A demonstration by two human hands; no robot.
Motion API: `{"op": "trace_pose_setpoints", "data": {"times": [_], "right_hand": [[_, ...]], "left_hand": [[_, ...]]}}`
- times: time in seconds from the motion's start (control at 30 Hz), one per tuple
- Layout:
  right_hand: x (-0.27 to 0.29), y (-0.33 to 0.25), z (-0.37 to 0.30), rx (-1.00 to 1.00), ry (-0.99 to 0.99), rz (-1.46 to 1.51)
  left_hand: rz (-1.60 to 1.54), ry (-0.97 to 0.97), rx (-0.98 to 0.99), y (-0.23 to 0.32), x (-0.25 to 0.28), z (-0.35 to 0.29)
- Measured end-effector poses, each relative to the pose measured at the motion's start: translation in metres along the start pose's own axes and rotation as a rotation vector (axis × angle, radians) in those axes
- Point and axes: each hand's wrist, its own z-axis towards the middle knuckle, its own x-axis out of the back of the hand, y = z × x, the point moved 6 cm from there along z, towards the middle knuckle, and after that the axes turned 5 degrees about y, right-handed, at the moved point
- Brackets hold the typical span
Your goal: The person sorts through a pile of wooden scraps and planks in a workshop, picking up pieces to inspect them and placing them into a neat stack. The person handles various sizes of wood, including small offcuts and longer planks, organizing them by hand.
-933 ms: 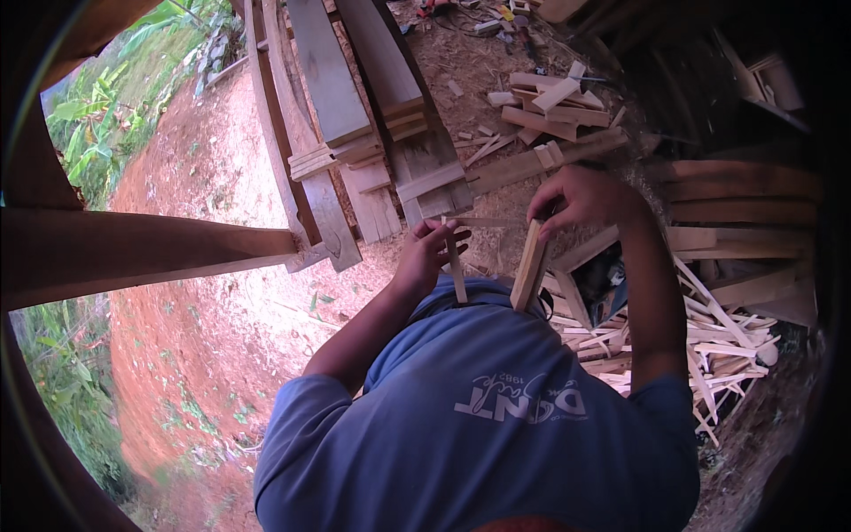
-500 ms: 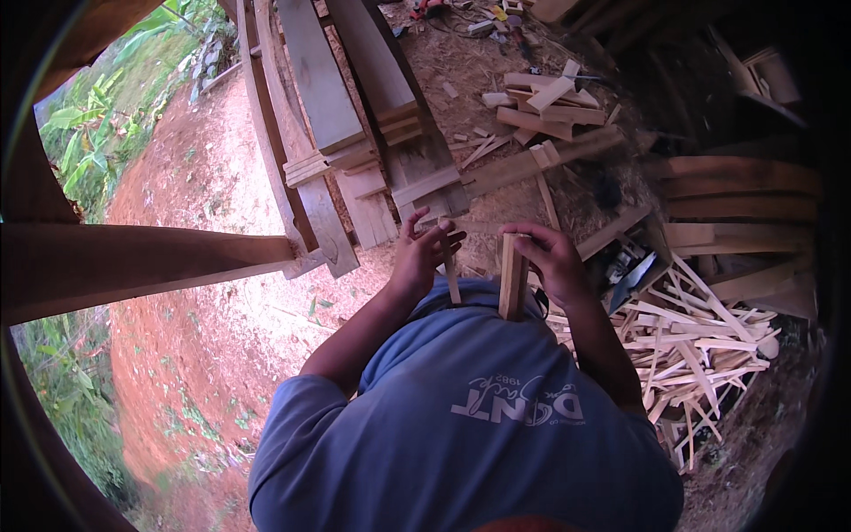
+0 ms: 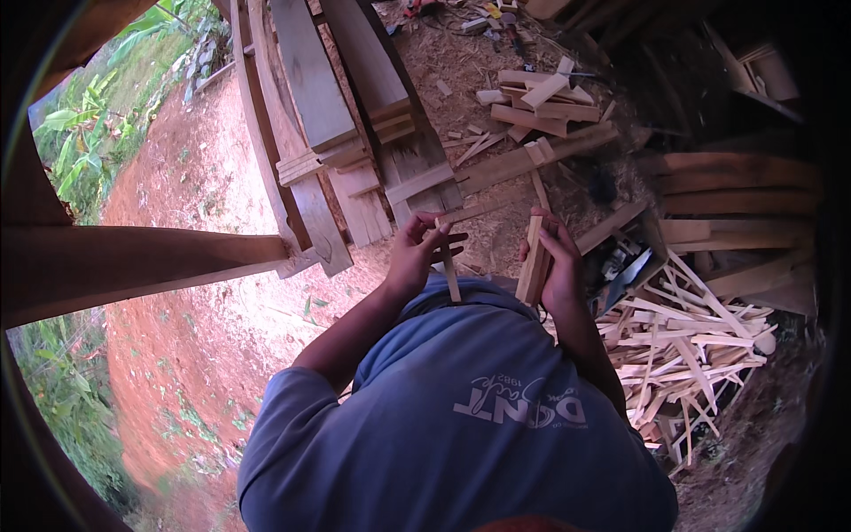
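My left hand [image 3: 415,260] is closed on a thin wooden strip [image 3: 452,279], pinching its upper end between thumb and fingertips while the other fingers point outward. The strip stands nearly upright in front of my shirt. To its right, my right hand [image 3: 562,270] grips a thicker wooden block [image 3: 532,270], fingers wrapped along its right side and over its top. This block leans slightly to the right at the top. Strip and block are apart, and the lower end of each comes close to my blue shirt [image 3: 496,372]; whether they touch it I cannot tell.
Long planks [image 3: 315,89] with small offcuts lie on supports ahead to the left. A thick beam [image 3: 142,273] juts in from the left. Wood blocks [image 3: 550,102] are heaped ahead on the shaving-covered ground. A pile of thin strips [image 3: 691,346] lies at right, below stacked boards [image 3: 740,208].
My right hand has shifted slightly right and rolled around the block, which now leans right instead of standing upright. My left hand has moved little and still pinches the strip.
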Motion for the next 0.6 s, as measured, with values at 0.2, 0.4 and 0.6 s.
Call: {"op": "trace_pose_setpoints", "data": {"times": [0.2, 0.4, 0.6], "right_hand": [[0.011, 0.009, 0.039, -0.16, 0.063, -0.117], [0.007, 0.017, 0.044, -0.135, -0.027, -0.091], [0.005, 0.015, 0.038, -0.092, -0.017, -0.069]], "left_hand": [[0.009, -0.108, -0.046, -0.001, -0.01, -0.003], [0.008, -0.18, -0.088, 0.007, -0.019, -0.004], [0.135, -0.179, -0.135, 0.018, -0.027, -0.006]]}}
